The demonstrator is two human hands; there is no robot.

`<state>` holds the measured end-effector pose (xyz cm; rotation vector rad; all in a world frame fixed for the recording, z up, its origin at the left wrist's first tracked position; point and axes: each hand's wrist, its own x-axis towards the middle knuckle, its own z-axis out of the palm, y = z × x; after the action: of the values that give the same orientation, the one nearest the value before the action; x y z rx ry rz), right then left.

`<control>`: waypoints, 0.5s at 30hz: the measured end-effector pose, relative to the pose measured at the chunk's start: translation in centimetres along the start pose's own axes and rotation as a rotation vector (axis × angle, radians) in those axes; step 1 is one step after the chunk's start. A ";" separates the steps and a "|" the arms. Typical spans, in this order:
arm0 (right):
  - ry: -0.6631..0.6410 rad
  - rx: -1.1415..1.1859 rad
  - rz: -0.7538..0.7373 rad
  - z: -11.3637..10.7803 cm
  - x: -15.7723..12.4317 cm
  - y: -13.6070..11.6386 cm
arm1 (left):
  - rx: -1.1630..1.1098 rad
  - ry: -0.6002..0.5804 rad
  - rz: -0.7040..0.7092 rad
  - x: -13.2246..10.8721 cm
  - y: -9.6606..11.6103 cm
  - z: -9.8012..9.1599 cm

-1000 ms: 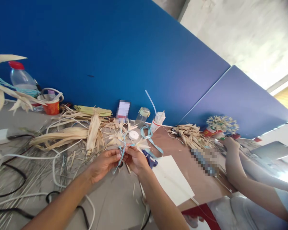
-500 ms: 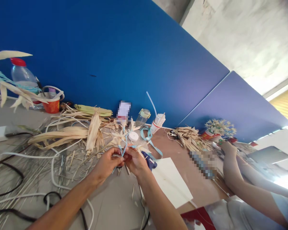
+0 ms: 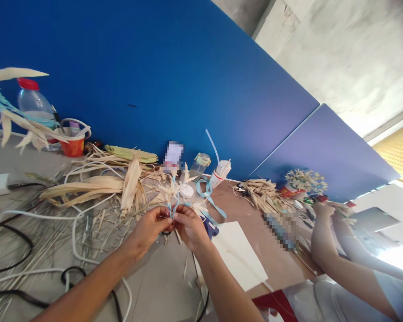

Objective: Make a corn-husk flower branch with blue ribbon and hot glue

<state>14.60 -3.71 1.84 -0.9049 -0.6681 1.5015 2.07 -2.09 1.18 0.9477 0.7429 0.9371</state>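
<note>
My left hand (image 3: 148, 229) and my right hand (image 3: 189, 226) meet over the grey table (image 3: 154, 286), fingers pinched together on a small bundle of pale corn-husk flowers (image 3: 173, 191) wound with light blue ribbon (image 3: 173, 206). The husk petals stick up just beyond my fingertips. A loose length of the same blue ribbon (image 3: 208, 197) curls on the table behind my right hand. Dry corn husks (image 3: 97, 185) lie in a heap to the left of my hands.
White and black cables (image 3: 74, 232) loop at the left. A red cup (image 3: 72, 144) and a red-capped bottle (image 3: 33, 103) stand by the blue partition (image 3: 154, 80). A white sheet (image 3: 238, 255) lies at right. Another person's arm (image 3: 336, 264) works near a husk pile (image 3: 265, 197).
My hands have drawn a little closer together on the bundle and the ribbon loop has tightened. The other person's hand has shifted slightly.
</note>
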 end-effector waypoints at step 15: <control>-0.002 -0.110 -0.035 0.5 -0.1 0.4 | -0.027 -0.037 -0.009 0.1 0.2 -0.3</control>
<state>13.95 -3.80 1.81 -0.9697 -0.7702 1.4458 1.75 -1.83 1.24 0.9346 0.7011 0.9176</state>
